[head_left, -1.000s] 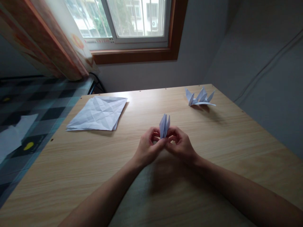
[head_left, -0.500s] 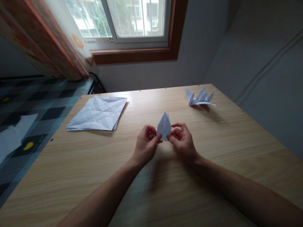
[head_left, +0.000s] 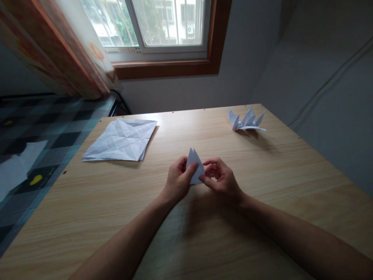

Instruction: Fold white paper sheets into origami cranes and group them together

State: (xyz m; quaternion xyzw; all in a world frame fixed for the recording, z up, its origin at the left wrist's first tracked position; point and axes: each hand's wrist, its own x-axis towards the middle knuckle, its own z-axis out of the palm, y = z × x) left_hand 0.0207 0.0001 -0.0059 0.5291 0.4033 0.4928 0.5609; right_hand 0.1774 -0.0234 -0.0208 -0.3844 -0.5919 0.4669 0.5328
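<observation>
A small piece of folded white paper (head_left: 196,171) is held up over the middle of the wooden table, its split points facing away from me. My left hand (head_left: 181,177) grips its left side, with the thumb lying across the front face. On the lower right edge, my right hand (head_left: 219,177) pinches the paper between thumb and fingers. The back of the paper and some fingertips are hidden.
Creased white paper sheets (head_left: 122,140) lie stacked at the table's (head_left: 262,233) far left. Folded paper cranes (head_left: 247,121) stand near the far right corner. Left of the table, more white paper (head_left: 17,167) rests on a checked cloth (head_left: 70,116). A window (head_left: 171,23) is beyond.
The folded paper has moved slightly left and toward me, and it is now tilted. My left thumb has slid up onto its face. My right hand has shifted slightly left.
</observation>
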